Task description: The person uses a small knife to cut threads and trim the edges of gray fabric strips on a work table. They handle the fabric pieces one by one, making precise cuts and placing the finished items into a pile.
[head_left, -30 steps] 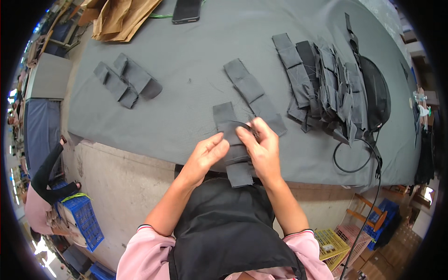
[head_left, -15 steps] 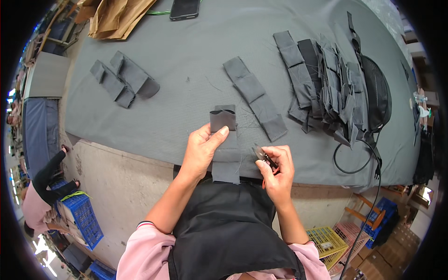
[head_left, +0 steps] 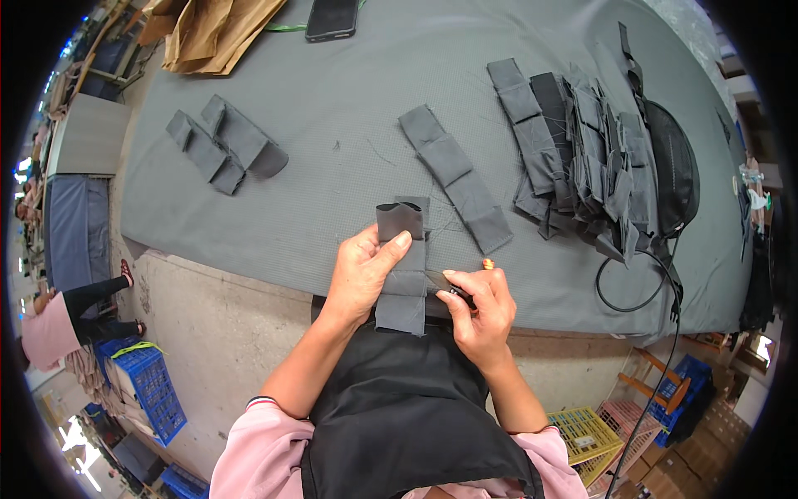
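My left hand [head_left: 366, 271] pinches a dark grey sewn fabric strip [head_left: 408, 283] between thumb and fingers, near its looped upper end. The strip hangs over the table's near edge, its lower end by my black apron. In my right hand [head_left: 482, 314] is a pair of thread snips [head_left: 455, 292], mostly hidden by the fingers. The blades point left at the strip's right edge, about halfway down; whether they touch a thread I cannot tell. Another fabric strip [head_left: 455, 178] lies flat just beyond my hands.
A heap of similar strips [head_left: 588, 150] lies at the right beside a black pouch [head_left: 667, 166] with a cable. Two folded strips [head_left: 224, 143] are at the left. A phone [head_left: 331, 18] and brown paper [head_left: 218, 33] lie at the far edge. Crates [head_left: 583, 434] and another person [head_left: 58, 320] are beyond the table.
My right hand has moved left and turned, bringing the snips from beside the strip to its right edge. My left hand keeps its hold. The person at the left has shifted posture.
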### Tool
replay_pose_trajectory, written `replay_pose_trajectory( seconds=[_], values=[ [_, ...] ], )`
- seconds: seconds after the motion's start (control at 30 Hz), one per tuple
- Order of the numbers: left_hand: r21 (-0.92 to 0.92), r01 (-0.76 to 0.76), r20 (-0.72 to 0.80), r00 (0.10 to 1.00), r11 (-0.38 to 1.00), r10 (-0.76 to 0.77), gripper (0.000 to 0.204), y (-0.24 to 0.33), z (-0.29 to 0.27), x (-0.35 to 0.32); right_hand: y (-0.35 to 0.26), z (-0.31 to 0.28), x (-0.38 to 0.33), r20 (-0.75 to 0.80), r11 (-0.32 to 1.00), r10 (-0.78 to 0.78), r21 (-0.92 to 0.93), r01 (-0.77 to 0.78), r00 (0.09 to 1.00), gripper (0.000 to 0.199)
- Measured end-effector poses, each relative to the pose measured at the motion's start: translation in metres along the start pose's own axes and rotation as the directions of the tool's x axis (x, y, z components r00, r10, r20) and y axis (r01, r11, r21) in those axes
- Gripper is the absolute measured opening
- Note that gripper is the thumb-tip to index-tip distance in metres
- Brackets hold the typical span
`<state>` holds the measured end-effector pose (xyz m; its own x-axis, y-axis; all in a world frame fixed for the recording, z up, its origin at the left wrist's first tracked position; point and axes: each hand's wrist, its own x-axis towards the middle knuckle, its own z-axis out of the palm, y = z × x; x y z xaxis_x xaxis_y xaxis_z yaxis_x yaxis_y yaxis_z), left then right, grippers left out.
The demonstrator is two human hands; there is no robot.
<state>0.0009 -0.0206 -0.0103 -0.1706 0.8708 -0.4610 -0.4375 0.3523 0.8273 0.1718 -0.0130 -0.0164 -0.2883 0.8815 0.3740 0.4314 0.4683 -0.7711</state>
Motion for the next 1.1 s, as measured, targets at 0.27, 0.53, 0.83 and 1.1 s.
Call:
replay_pose_trajectory(
  seconds=[0.27,0.53,0.83,1.1],
  values=[
    [0.025,-0.003,0.015,1.000,1.000,0.002,0.025,-0.002,0.001,0.000,-0.004,-0.004,-0.001,-0.028,0.990,0.059,0.127,-0.055,0.998,0.022],
    [0.013,0.040,0.065,0.997,0.999,-0.040,0.024,-0.001,-0.003,0.001,-0.005,-0.010,0.003,0.023,0.996,0.045,0.076,-0.046,0.999,0.023],
    [0.018,0.043,0.043,0.998,0.999,-0.043,0.020,-0.001,-0.002,0.001,-0.006,-0.017,0.009,0.047,1.000,0.009,0.025,-0.010,0.999,0.020],
    [0.137,0.029,0.117,0.992,0.990,-0.045,0.022,-0.004,-0.005,0.004,-0.018,-0.024,0.022,0.270,0.924,-0.226,-0.245,0.294,0.936,0.021]
  ],
)
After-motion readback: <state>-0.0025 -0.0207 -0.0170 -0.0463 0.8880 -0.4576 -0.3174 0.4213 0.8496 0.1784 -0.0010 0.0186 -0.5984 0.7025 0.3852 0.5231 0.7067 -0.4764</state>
